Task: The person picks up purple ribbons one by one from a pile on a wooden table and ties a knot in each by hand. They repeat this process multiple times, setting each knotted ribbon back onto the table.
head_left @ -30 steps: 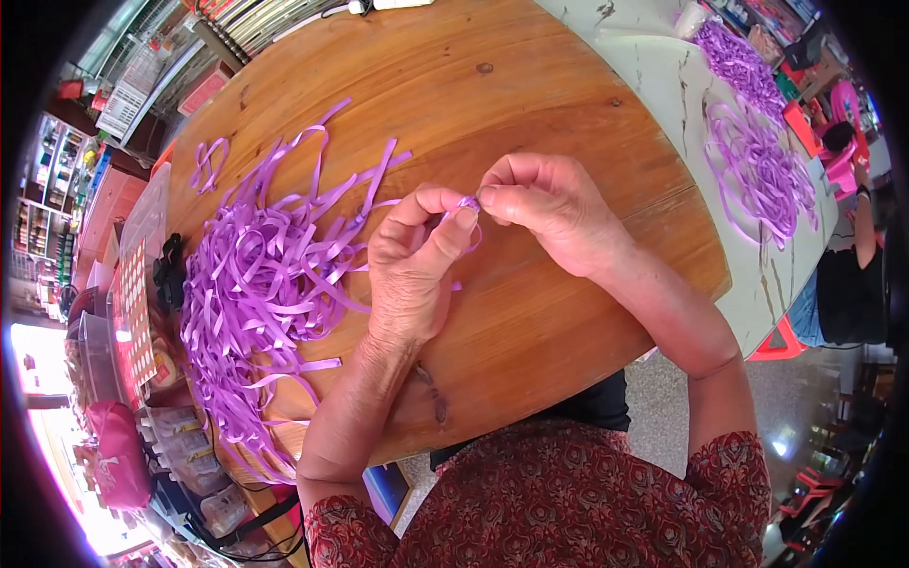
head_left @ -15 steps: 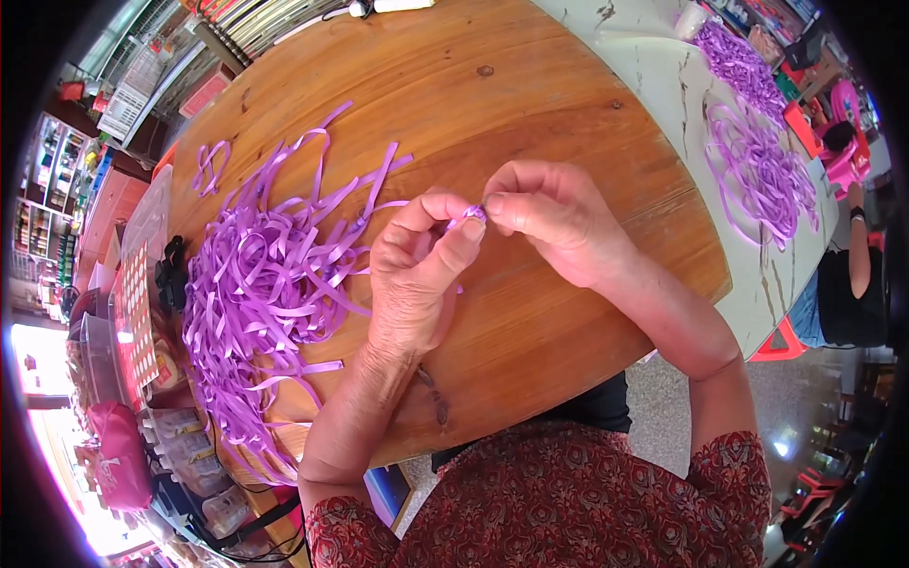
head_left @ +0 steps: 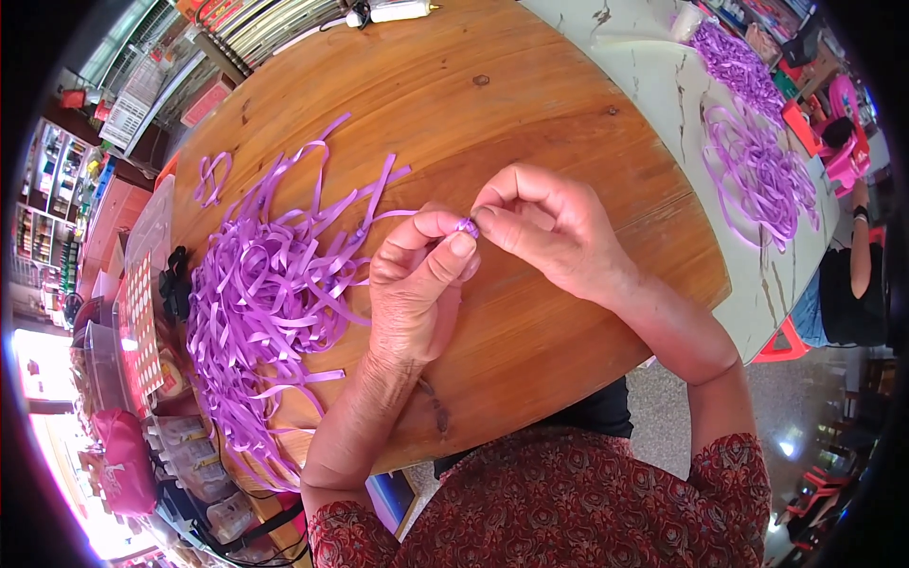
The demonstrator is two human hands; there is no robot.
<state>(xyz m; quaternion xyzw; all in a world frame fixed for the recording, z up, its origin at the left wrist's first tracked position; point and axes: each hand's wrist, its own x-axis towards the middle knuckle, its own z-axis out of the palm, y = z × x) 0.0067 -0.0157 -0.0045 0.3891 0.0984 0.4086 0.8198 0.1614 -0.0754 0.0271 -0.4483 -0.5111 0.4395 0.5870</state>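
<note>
My left hand (head_left: 405, 284) is closed, its thumb and forefinger pinching a small knotted or folded bit of purple ribbon (head_left: 467, 226). Against that same bit rest the thumb and forefinger of my right hand (head_left: 561, 232), pressed together; a tiny dark spot shows there, too small to name. Both hands are raised over the wooden table (head_left: 530, 114). Left of my left hand lies a large tangled heap of purple ribbons (head_left: 270, 303), some with small knots. One strand runs from the heap toward my left fingers; where it ends is hidden behind them.
A separate ribbon loop (head_left: 202, 180) lies beyond the heap. At the far edge is a white pointed tool with a cord (head_left: 400, 12). Clear boxes (head_left: 197, 456) line the left side. More ribbon (head_left: 762, 175) covers part of a marble-patterned table, with a person (head_left: 854, 284) beside it.
Both hands have shifted slightly left and a little down, still pinching at the ribbon bit. My right fingertips have turned a little; the view has moved slightly.
</note>
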